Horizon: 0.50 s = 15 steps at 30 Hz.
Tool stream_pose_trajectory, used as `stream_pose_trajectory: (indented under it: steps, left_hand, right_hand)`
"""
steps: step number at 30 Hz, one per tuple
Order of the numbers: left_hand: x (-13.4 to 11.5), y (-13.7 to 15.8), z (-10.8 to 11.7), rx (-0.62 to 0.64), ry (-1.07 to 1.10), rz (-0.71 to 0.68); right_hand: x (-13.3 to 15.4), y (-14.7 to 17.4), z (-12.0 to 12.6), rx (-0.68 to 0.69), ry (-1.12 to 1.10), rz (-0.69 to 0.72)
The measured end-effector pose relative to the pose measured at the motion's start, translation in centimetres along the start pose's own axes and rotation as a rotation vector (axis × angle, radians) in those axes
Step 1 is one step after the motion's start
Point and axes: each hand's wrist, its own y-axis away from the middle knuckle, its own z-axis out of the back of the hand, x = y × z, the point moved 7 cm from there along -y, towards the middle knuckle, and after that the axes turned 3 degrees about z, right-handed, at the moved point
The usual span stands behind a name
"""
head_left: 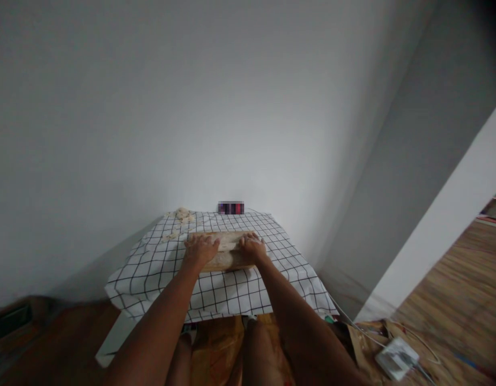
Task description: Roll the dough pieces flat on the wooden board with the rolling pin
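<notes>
A pale wooden board dusted with what looks like flour lies on the checked tablecloth in front of me. Across it runs a pale, floury strip; whether it is dough or a rolling pin I cannot make out. My left hand rests palm down at its left end, fingers apart and pointing forward. At the right end, my right hand presses down with slightly bent, spread fingers. Both palms hide what lies beneath them. Behind the board to the left sits a heap of cream-coloured lumps, with smaller bits nearby.
The black-and-white checked tablecloth covers a table against the white wall. A dark and red blurred object stands at the back edge. On the floor at right are a white power strip and cables. My knees are under the table's front edge.
</notes>
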Motion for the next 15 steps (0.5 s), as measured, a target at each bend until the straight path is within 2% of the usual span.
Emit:
stream_pose_trajectory:
  steps: [4,7,15]
  left_hand:
    - [0.3,-1.9,-0.4,0.02,0.043,0.033]
    - [0.3,-3.9,0.0,-0.033,0.051,0.042]
    - [0.8,-9.8,-0.1,-0.032,0.086,0.102]
  right_hand:
    - [-0.5,-3.0,-0.1,0.005,0.001,-0.011]
    - [-0.8,-5.2,-0.2,0.024,-0.018,-0.028]
    - [-1.8,-9.9,-0.7,0.005,-0.112,-0.14]
